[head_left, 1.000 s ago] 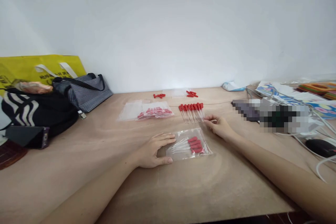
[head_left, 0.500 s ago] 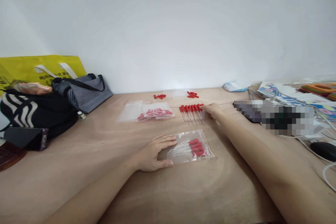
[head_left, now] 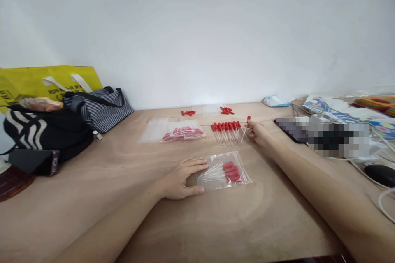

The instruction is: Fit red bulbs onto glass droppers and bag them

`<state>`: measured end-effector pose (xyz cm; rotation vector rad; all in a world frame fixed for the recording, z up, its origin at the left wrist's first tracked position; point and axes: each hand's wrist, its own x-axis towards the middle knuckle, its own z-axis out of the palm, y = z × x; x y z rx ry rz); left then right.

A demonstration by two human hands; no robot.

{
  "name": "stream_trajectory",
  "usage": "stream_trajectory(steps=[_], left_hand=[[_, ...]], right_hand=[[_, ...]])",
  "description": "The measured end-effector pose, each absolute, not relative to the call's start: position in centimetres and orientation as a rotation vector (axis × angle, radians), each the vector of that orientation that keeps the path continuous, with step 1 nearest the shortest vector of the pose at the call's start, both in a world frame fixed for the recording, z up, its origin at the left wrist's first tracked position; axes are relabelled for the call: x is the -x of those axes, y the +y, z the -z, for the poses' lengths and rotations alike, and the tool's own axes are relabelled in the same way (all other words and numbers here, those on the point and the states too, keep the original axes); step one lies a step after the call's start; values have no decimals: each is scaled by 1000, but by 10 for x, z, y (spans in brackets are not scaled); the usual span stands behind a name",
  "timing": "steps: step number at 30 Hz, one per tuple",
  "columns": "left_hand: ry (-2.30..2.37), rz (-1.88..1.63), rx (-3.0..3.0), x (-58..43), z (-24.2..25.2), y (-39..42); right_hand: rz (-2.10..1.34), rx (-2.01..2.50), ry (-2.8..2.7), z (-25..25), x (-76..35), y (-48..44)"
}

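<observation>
My left hand (head_left: pixel 184 177) lies with fingers spread, its fingertips at the left edge of a clear zip bag (head_left: pixel 212 159) holding several red-bulbed droppers (head_left: pixel 231 171). Farther off, my right hand (head_left: pixel 258 132) pinches one dropper (head_left: pixel 248 118) by its upper part, its thin clear tube slanting down to the left. Just left of that hand, a row of droppers (head_left: pixel 226 126) lies side by side, red bulbs toward the wall. More filled zip bags (head_left: pixel 185 131) overlap at the centre left, beside flat clear bags (head_left: pixel 152 130).
Loose red bulbs (head_left: pixel 188 113) and another small red pile (head_left: pixel 226 110) lie near the wall. On the left are a striped bag (head_left: pixel 101 109), a black bag (head_left: pixel 46 131) and a yellow bag (head_left: pixel 24 76). A phone (head_left: pixel 290 129), cables and a black mouse (head_left: pixel 381 176) occupy the right.
My right hand has moved slightly right from the row's end and now holds one dropper tilted up, apart from the row. My left hand and the bag under it stay put.
</observation>
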<state>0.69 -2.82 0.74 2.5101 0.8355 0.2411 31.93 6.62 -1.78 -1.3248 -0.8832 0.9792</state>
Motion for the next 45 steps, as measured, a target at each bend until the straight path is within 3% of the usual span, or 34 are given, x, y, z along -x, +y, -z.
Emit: stream_trajectory(steps=[10,24,34,45], left_hand=[[842,-249,-2544,-8,-10,-29],[878,-227,-2535,-7,-7,-28],[871,-229,-2545,-7,-6,-27],[874,-265,-2529,-8,-6,-28]], right_hand=[[-990,1105,-926,31,-314,-22],[-1176,981,-908,29,-274,-42],[-1242,1254,-1246,27,-269,-44],[-1193,1317,-1196,24,-270,-42]])
